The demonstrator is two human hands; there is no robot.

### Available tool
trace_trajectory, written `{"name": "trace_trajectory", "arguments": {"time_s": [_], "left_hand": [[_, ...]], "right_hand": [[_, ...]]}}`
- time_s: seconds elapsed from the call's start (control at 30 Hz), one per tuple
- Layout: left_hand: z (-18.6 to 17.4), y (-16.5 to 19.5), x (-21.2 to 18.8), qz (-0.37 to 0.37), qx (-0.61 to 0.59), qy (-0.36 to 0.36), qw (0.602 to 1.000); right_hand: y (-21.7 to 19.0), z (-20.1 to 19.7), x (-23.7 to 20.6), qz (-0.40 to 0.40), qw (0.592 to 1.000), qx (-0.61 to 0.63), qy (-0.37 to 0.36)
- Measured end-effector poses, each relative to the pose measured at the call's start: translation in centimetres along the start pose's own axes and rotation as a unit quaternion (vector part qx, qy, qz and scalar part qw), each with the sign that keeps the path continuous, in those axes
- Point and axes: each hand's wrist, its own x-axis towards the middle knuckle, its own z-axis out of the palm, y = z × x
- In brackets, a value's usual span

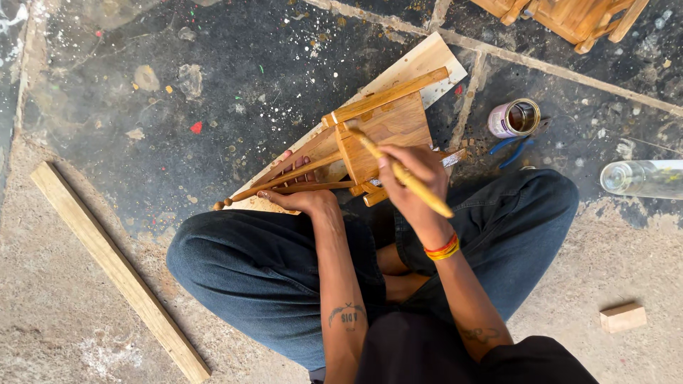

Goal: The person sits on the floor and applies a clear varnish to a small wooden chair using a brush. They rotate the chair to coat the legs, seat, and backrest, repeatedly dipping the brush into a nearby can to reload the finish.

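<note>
Small golden-brown varnished wooden chair (380, 131): tipped over on a pale flat board (420, 64), before the seated person's crossed legs. Left hand (302, 192): fingers curled around its thin turned spindles. Right hand (413, 174): closed on a yellow-handled brush (405, 174), tip against the chair's seat. Open round tin (514, 118): right of the chair. Clear glass bottle (640, 178): lying farther right.

- I count one small chair (380, 139)
- one brush (402, 173)
- one open tin (514, 118)
- one bottle (640, 178)
- one block (622, 317)
- one batten (117, 270)
- one board (420, 64)
- one pair of pliers (514, 148)
</note>
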Motion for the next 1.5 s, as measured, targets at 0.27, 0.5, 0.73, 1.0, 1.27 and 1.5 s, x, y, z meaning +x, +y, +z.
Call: {"name": "trace_trajectory", "arguments": {"time_s": [0.27, 0.5, 0.73, 1.0, 1.27, 1.5], "left_hand": [[0.4, 0.5, -0.5, -0.008, 0.01, 0.017, 1.0], [0.4, 0.8, -0.3, -0.009, 0.012, 0.014, 1.0], [0.4, 0.5, 0.0, 0.006, 0.017, 0.02, 1.0], [0.1, 0.6, 0.2, 0.012, 0.007, 0.004, 1.0], [-0.2, 0.4, 0.3, 0.016, 0.013, 0.001, 1.0], [-0.3, 0.4, 0.7, 0.011, 0.005, 0.011, 1.0]], "right_hand": [[0.9, 0.2, -0.1, -0.03, 0.999, 0.0, -0.021], [0.6, -0.1, 0.3, -0.017, 1.0, -0.008, -0.013], [-1.3, -0.2, 0.2, -0.004, 1.0, -0.002, -0.02], [-3.3, 0.5, 0.4, -0.032, 0.999, 0.013, -0.021], [-2.7, 0.9, 0.4, -0.051, 0.998, 0.014, -0.019], [-1.4, -0.3, 0.2, 0.005, 1.0, -0.003, -0.011]]}}
